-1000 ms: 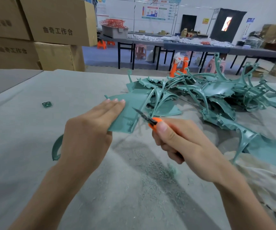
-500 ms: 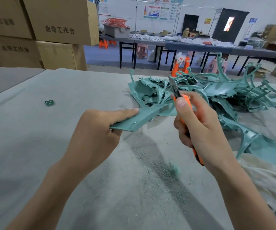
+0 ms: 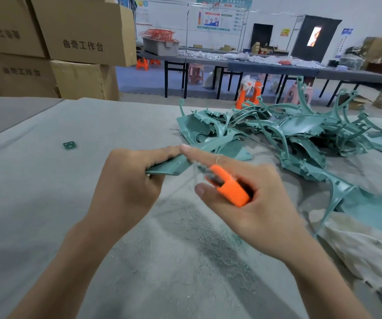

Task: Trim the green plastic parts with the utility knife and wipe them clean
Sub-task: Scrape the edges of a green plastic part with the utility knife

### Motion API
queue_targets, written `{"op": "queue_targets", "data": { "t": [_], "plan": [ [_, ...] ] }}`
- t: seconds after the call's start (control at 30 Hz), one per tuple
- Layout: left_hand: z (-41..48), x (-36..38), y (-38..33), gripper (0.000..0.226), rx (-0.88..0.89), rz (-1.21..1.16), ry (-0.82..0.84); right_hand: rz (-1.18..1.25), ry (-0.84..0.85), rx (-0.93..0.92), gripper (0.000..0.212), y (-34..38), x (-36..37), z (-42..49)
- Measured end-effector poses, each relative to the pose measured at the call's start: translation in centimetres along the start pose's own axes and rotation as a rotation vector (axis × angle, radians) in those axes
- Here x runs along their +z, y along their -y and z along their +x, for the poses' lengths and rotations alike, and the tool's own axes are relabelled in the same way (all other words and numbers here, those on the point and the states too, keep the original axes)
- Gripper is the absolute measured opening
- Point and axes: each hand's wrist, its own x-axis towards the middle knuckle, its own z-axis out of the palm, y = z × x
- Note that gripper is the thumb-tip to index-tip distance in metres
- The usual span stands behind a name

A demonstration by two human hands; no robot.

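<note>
The left hand [image 3: 125, 192] pinches a green part [image 3: 169, 166] between fingers and thumb. Just right of it, the right hand [image 3: 254, 208] grips the knife [image 3: 230, 188], its forefinger reaching the part's far edge. More parts [image 3: 300, 139] lie beyond.

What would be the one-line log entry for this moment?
step: trimming | left hand: grips green part | right hand: holds orange utility knife, index finger stretched toward part | pile of green parts: behind, on table | wiping: not yet
</note>
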Motion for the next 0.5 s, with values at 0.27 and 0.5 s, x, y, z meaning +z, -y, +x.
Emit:
{"op": "queue_targets", "data": {
  "t": [0.27, 0.5],
  "plan": [
    [-0.1, -0.7, -0.2, 0.032, -0.098, -0.009, 0.025, -0.141, -0.175, 0.231, 0.073, -3.5, -1.2, 0.4],
    [0.0, -1.0, -0.5, 0.040, -0.073, 0.066, -0.001, -0.235, -0.219, 0.310, 0.050, -3.9, -1.5, 0.3]
  ]
}}
